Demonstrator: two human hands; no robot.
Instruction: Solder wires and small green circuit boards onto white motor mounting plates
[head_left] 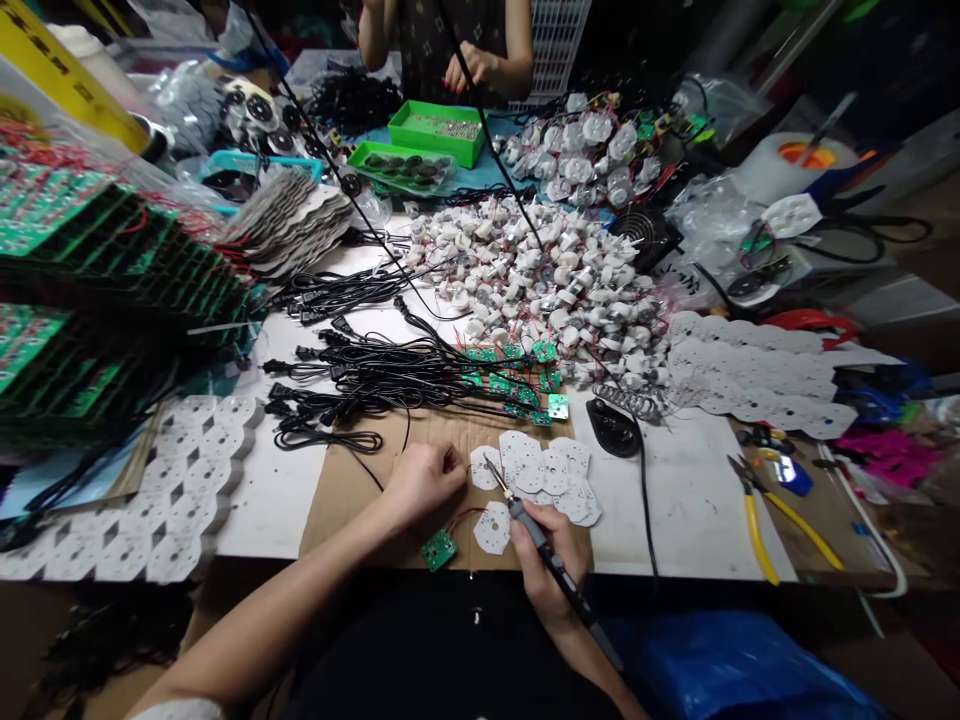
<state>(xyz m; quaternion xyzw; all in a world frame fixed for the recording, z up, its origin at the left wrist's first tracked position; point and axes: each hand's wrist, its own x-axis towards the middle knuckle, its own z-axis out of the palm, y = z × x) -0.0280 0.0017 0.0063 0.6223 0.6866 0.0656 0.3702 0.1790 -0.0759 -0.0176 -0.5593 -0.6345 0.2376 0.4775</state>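
My right hand (553,562) grips a soldering iron (571,592) like a pen. Its metal tip points up and left over a white circuit board (484,468) at the left of a small overlapping group of white boards (551,468); whether it touches cannot be made out. My left hand (426,482) is closed just left of that board, its fingertips pinched together; anything in them is hidden. Nearer to me lies a single white board (493,528), with red wires leading to a small green circuit board (439,549). Cardboard (337,530) lies under these pieces.
Black power cords (360,375) with green boards lie beyond my hands, before a heap of white parts (555,270). Board stacks (82,230) rise at left. At right are a black iron-stand base (613,428) and yellow-handled pliers (757,525). Another person's hand (471,66) is opposite.
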